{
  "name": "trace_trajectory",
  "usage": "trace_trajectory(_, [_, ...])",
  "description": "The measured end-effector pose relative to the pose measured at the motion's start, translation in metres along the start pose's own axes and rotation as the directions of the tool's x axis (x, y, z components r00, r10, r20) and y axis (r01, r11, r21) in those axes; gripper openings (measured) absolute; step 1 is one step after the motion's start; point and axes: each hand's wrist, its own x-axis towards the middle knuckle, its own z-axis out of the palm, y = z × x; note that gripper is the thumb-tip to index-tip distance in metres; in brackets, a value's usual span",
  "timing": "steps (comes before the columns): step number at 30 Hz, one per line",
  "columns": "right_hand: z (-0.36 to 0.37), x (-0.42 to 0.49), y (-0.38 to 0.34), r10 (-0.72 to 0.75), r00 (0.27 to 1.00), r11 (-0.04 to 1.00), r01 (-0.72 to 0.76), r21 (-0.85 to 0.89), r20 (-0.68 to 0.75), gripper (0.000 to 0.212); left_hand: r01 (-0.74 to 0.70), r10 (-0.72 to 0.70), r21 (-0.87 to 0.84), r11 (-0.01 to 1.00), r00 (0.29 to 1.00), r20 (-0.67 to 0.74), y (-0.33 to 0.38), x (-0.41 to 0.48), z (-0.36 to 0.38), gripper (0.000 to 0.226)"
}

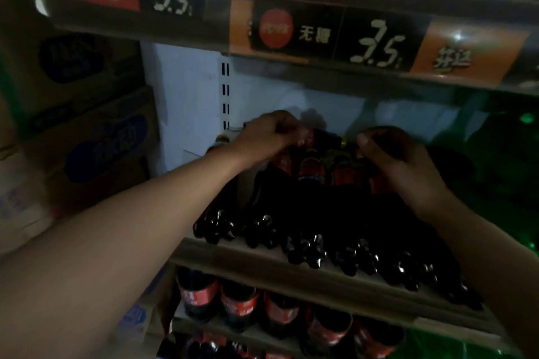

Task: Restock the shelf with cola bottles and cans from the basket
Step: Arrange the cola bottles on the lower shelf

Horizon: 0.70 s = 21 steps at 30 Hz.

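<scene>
Dark cola bottles (315,230) with red labels stand in rows on the middle shelf (262,259). Both my arms reach into that shelf from below. My left hand (268,132) is at the back left of the rows, its fingers curled over the top of a red-labelled bottle (309,137). My right hand (390,154) is at the back right, fingers curled down onto the neck of another bottle (379,181). The grips themselves are dim and blurred. No basket is in view.
A shelf edge with price tags (376,44) hangs close above my hands. More cola bottles (280,312) fill the shelf below. Stacked cardboard boxes (96,137) stand to the left, and green bottles (513,154) to the right.
</scene>
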Motion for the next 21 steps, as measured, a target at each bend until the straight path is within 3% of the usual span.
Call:
trace_trajectory(6, [-0.021,0.029,0.021,0.067,0.998,0.996,-0.066,-0.055,0.011,0.022,-0.029,0.016,0.207,0.978,0.998,0.066,-0.015,0.048,-0.008,0.046])
trace_trajectory(12, [-0.024,0.049,0.021,0.156,0.988,0.987,-0.155,0.040,-0.001,0.019,0.034,-0.096,0.357,0.933,0.983,0.158,-0.039,0.089,-0.011,0.062])
trace_trajectory(15, [-0.024,0.063,0.020,0.146,0.989,0.989,-0.146,-0.013,0.008,0.026,0.076,-0.160,0.407,0.910,0.971,0.177,-0.052,0.104,-0.011,0.073])
trace_trajectory(19, [-0.022,0.076,0.022,0.131,0.991,0.990,-0.131,-0.045,0.000,0.038,0.085,-0.230,0.426,0.901,0.925,0.303,-0.065,0.114,-0.007,0.065])
trace_trajectory(21, [-0.021,0.080,0.021,0.140,0.990,0.989,-0.140,-0.049,-0.013,0.031,0.071,-0.246,0.428,0.901,0.897,0.367,-0.065,0.116,-0.006,0.056])
